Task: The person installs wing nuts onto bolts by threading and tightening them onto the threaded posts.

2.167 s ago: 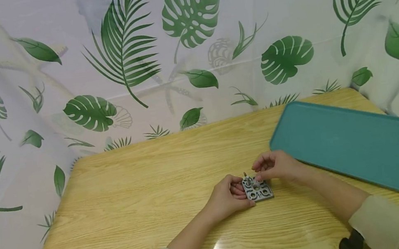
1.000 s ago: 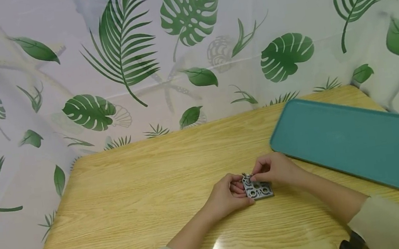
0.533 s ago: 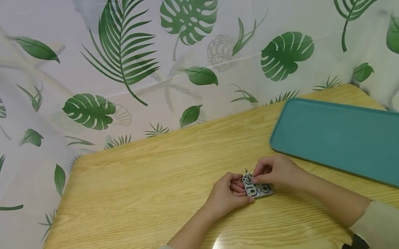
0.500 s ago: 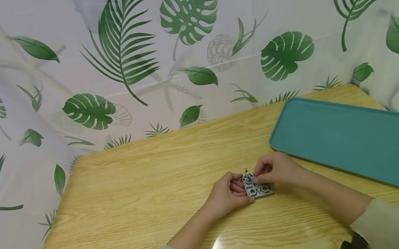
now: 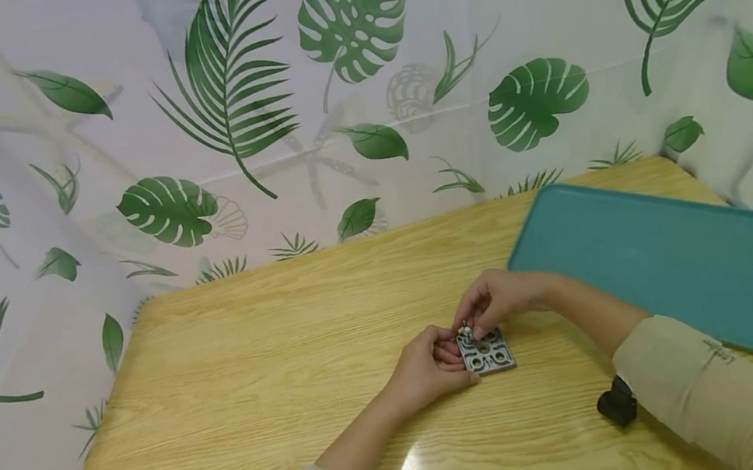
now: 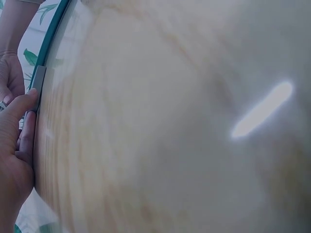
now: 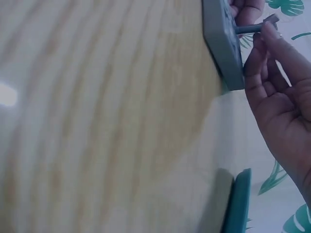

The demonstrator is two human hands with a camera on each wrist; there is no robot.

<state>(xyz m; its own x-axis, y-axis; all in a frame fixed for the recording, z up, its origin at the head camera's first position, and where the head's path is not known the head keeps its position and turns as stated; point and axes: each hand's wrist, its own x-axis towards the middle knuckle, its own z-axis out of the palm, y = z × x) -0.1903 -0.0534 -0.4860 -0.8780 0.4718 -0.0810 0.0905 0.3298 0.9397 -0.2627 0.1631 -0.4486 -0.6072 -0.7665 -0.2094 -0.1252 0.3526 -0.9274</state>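
Observation:
A square grey plate [image 5: 489, 360] with round holes and dark curved grooves lies on the wooden table. My left hand [image 5: 428, 370] grips it along its left side, the thumb at the near corner. In the left wrist view the plate's edge [image 6: 39, 80] shows beside the left thumb. Out of the plate's far-left corner stands a small metal bolt [image 5: 467, 331], whose shank [image 7: 248, 29] shows in the right wrist view. My right hand [image 5: 497, 298] pinches the bolt near its head with thumb and forefinger, partly covering the plate's far edge.
A teal tray [image 5: 661, 255] lies at the right of the table [image 5: 279, 357], behind the right forearm. A leaf-patterned cloth [image 5: 361, 111] hangs behind the table. A black device [image 5: 617, 403] is at the right sleeve.
The right hand and forearm have shifted left and away, so more of the plate's right side shows. The fingers have turned about the bolt; the left hand and plate stay put.

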